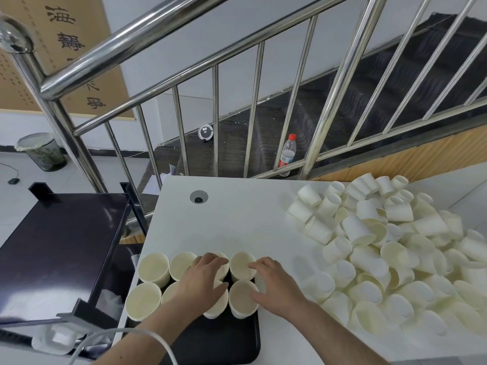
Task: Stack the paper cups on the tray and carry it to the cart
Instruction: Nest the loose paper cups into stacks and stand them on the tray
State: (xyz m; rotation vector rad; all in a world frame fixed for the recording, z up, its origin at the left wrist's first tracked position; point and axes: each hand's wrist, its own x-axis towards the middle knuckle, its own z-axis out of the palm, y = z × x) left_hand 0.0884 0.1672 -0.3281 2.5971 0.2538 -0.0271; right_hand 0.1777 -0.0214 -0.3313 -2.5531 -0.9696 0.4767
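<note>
A black tray [210, 343] lies at the near left of the white table [237, 212]. Several upright paper cups [154, 268] stand on the tray in two rows. My left hand [204, 280] rests with spread fingers on the cups in the middle of the rows. My right hand [271, 281] lies flat over the two rightmost cups [241, 299], its fingers straight and touching their rims. Neither hand grips a cup. A big heap of loose paper cups [382, 248] covers the right side of the table.
A black cart [60, 243] stands left of the table, its top shelf bare. A steel stair railing [216, 119] runs behind the table, with a plastic bottle [287, 152] on the steps. A bin [40, 151] sits far left. A white cable [126, 335] crosses my left forearm.
</note>
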